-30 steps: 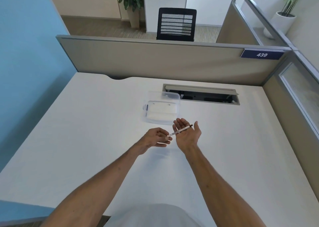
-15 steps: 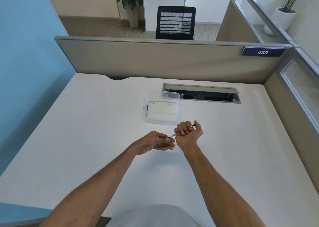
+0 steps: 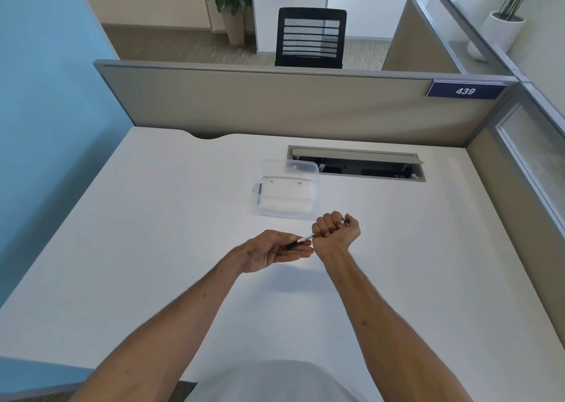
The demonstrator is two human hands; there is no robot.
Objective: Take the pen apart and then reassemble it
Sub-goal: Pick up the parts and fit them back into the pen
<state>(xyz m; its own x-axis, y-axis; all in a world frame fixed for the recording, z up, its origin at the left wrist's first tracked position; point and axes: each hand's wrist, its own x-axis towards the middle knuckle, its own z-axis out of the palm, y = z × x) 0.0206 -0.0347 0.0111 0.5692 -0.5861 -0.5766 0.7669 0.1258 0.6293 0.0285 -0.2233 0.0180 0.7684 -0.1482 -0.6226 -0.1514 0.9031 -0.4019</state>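
A slim pen with a white barrel and a dark front end spans the gap between both hands, a little above the white desk. My right hand is a closed fist around the pen's rear half, and the pen's dark back tip pokes out past the thumb. My left hand pinches the dark front end between thumb and fingers. The two hands almost touch. The middle of the pen is hidden inside the right fist.
A clear plastic box with a loose lid stands just beyond the hands. Behind it an open cable slot is cut into the desk. Grey partitions wall the desk at the back and right.
My right hand went from open palm, pen lying across it, to a closed fist around the pen. My left hand slid slightly left along the front end, baring more of the barrel.
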